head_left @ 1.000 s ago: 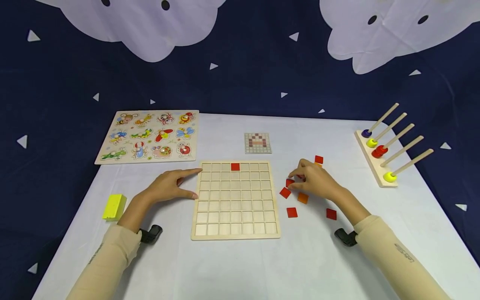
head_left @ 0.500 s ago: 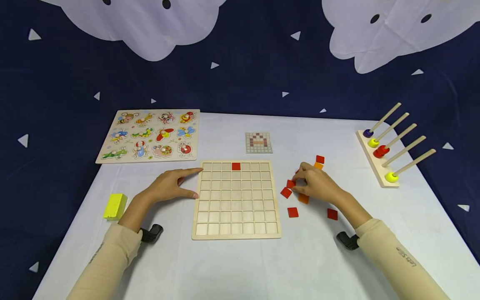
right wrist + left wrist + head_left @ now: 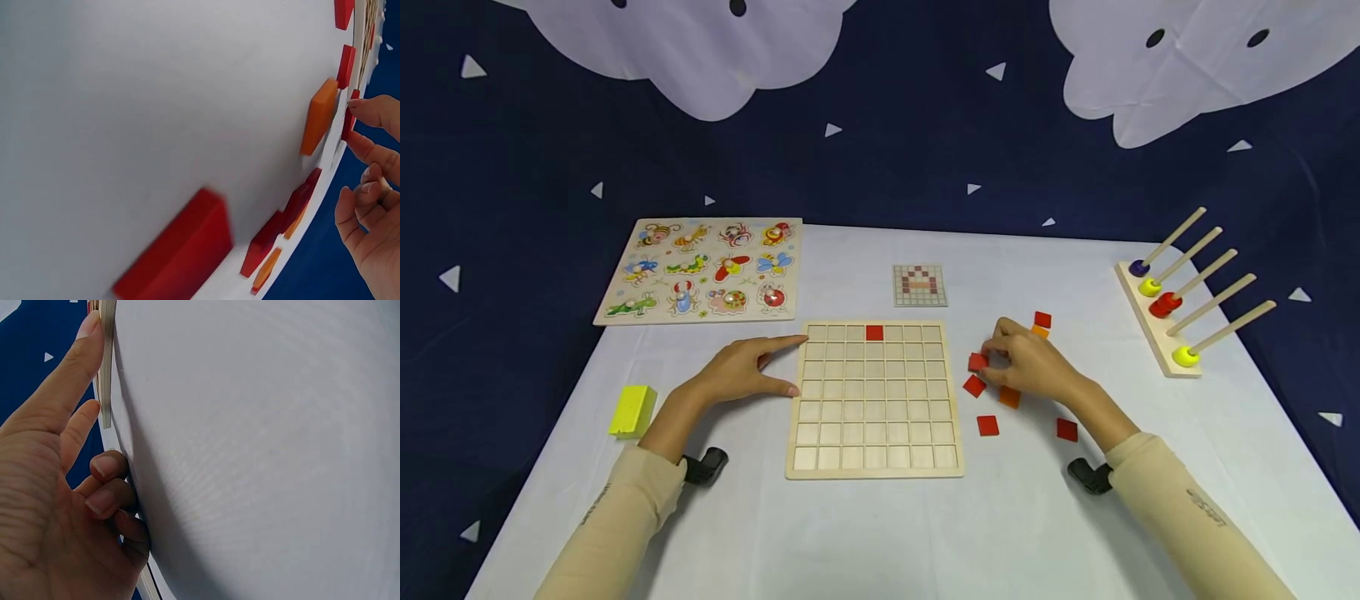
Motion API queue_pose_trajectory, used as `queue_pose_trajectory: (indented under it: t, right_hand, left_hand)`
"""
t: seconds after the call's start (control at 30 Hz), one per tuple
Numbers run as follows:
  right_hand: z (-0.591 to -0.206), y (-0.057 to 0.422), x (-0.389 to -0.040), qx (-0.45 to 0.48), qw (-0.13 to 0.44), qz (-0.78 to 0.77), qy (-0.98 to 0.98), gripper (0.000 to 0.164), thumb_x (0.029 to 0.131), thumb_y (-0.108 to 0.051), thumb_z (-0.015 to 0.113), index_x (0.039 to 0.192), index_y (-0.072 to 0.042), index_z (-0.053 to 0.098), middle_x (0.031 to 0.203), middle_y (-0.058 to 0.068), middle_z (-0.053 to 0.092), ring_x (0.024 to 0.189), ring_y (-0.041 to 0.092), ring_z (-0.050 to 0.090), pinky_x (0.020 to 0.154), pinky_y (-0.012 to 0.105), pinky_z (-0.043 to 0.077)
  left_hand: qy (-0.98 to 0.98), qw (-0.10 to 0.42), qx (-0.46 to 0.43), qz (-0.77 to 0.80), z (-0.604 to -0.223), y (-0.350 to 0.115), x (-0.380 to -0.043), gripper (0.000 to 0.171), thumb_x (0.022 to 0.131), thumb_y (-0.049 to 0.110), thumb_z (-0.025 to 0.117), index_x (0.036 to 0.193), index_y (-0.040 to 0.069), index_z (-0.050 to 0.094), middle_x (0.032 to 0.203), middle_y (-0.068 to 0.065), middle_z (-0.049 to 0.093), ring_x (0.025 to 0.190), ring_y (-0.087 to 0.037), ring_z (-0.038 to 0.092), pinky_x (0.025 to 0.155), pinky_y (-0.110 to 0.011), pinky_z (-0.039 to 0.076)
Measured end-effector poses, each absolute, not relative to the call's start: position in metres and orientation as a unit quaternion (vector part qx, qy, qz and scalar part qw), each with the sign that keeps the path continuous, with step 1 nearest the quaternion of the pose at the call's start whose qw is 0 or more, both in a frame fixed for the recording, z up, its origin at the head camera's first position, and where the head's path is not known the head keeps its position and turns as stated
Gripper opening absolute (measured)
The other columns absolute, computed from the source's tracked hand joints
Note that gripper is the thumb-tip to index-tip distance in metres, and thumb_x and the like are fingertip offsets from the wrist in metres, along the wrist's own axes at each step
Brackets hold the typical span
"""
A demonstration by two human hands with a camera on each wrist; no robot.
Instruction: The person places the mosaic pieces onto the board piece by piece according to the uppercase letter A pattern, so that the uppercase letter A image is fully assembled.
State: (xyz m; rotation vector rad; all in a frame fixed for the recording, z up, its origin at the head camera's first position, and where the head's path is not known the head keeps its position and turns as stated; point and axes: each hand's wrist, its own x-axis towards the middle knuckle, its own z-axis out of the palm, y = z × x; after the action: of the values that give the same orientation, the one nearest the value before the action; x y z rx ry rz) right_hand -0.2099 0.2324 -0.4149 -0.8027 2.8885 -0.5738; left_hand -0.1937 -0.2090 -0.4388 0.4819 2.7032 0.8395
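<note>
A wooden grid board (image 3: 876, 411) lies in front of me, with one red square tile (image 3: 875, 332) in its far row. My left hand (image 3: 733, 371) touches the board's left edge with straight thumb and index finger. In the left wrist view its other fingers are loosely bent under the palm. Right of the board, my right hand (image 3: 1030, 360) pinches a red square tile (image 3: 351, 119) between thumb and index finger. Around it lie other red tiles (image 3: 988, 426) and orange tiles (image 3: 1010, 397); the hand partly covers the pile.
Behind the board lies a small pattern card (image 3: 920, 286). At the back left is an insect peg puzzle (image 3: 700, 271), with a yellow block (image 3: 632, 411) nearer the left forearm. A wooden peg stand with coloured beads (image 3: 1165, 333) stands at the right.
The right fingers have closed in on a red tile, which has shifted slightly left and away from me. My left hand stays at the board's edge.
</note>
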Motion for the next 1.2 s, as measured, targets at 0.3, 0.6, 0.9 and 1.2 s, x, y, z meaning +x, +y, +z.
queue_pose_trajectory:
  t: [0.3, 0.6, 0.9, 1.2]
  right_hand:
    - [-0.410, 0.208, -0.217, -0.295, 0.026, -0.188, 0.937, 0.027, 0.078, -0.019, 0.083, 0.098, -0.003, 0.076, 0.088, 0.003, 0.048, 0.078, 0.016, 0.050, 0.065, 0.027, 0.043]
    - [-0.404, 0.178, -0.225, -0.335, 0.026, -0.192, 0.922, 0.029, 0.080, -0.019, 0.082, 0.102, 0.000, 0.075, 0.091, 0.006, 0.052, 0.079, 0.017, 0.051, 0.070, 0.032, 0.046]
    - [-0.403, 0.155, -0.231, -0.344, 0.040, -0.202, 0.916, 0.030, 0.082, -0.019, 0.079, 0.105, 0.000, 0.075, 0.092, 0.005, 0.051, 0.078, 0.016, 0.048, 0.072, 0.033, 0.045]
    - [-0.402, 0.134, -0.236, -0.351, 0.046, -0.204, 0.913, 0.031, 0.082, -0.021, 0.079, 0.107, -0.001, 0.075, 0.091, 0.004, 0.051, 0.079, 0.016, 0.047, 0.073, 0.033, 0.045]
  left_hand:
    - [0.934, 0.133, 0.163, 0.288, -0.438, -0.210, -0.195, 0.085, 0.071, 0.052, 0.085, 0.146, 0.032, 0.051, 0.070, 0.000, 0.039, 0.066, -0.015, 0.036, 0.061, -0.031, 0.029]
    - [0.934, 0.132, 0.165, 0.287, -0.439, -0.211, -0.196, 0.085, 0.071, 0.051, 0.085, 0.146, 0.032, 0.051, 0.070, 0.000, 0.040, 0.066, -0.015, 0.036, 0.060, -0.031, 0.029]
    - [0.932, 0.133, 0.169, 0.292, -0.441, -0.211, -0.196, 0.085, 0.071, 0.052, 0.085, 0.146, 0.032, 0.051, 0.069, 0.000, 0.039, 0.064, -0.015, 0.035, 0.060, -0.031, 0.028]
    - [0.932, 0.134, 0.168, 0.293, -0.440, -0.211, -0.196, 0.085, 0.071, 0.051, 0.085, 0.146, 0.031, 0.051, 0.069, 0.000, 0.039, 0.065, -0.015, 0.035, 0.060, -0.031, 0.029]
